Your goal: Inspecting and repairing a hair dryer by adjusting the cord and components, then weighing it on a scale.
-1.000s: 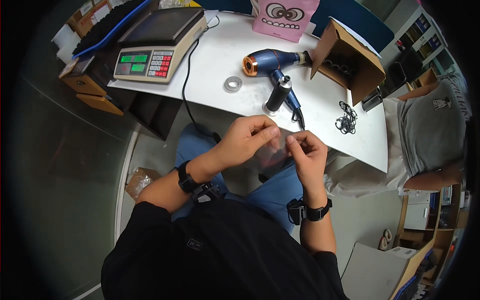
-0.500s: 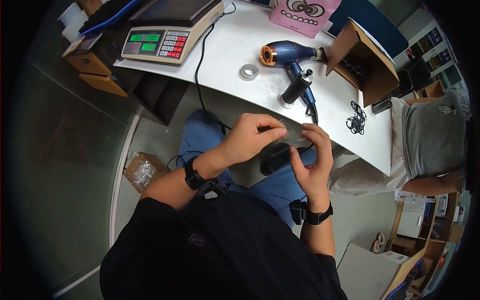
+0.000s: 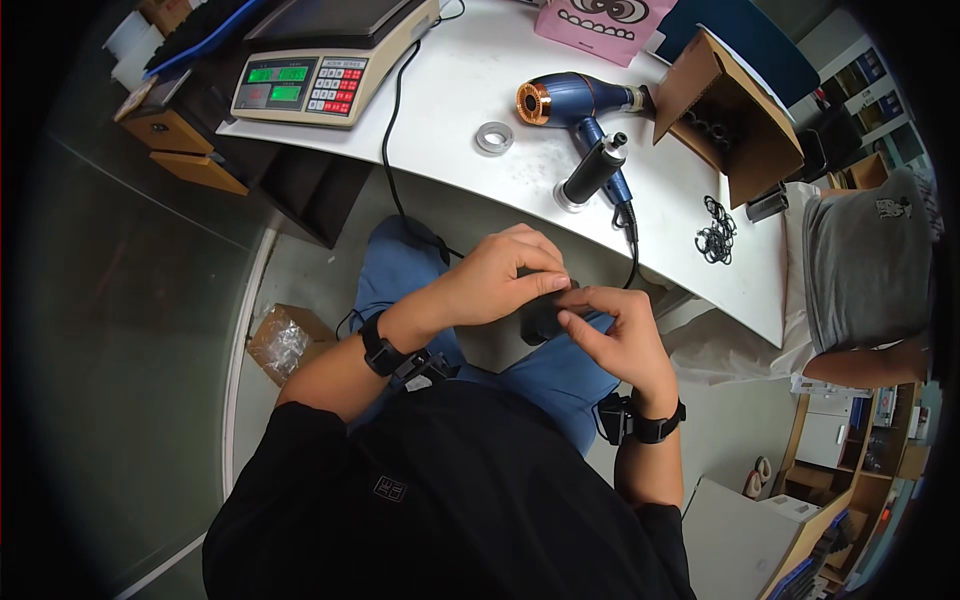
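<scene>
My left hand (image 3: 497,278) is closed in a pinch over my lap, thumb against the bent fingers. A thin clear piece of plastic showed at its fingertips a moment ago; now the fingers mostly hide it. My right hand (image 3: 625,335) comes in from the right, its fingertips beside those of the left. Its thumb and forefinger are stretched out with a gap between them. Just beyond the hands, at the table's near edge, a black cylinder on a silver base (image 3: 593,172) stands tilted in view, in front of a blue hair dryer (image 3: 570,98).
On the white table (image 3: 450,150) are a scale (image 3: 305,85), a tape roll (image 3: 494,138), a pink bag (image 3: 605,28), an open cardboard box (image 3: 740,110) and black rings (image 3: 715,235). Another person (image 3: 865,270) is at the right. A small carton (image 3: 290,340) sits on the floor.
My right hand has moved left and turned, so its fingertips now meet those of my left hand. The clear plastic between them has mostly gone from view. My left hand has barely moved.
</scene>
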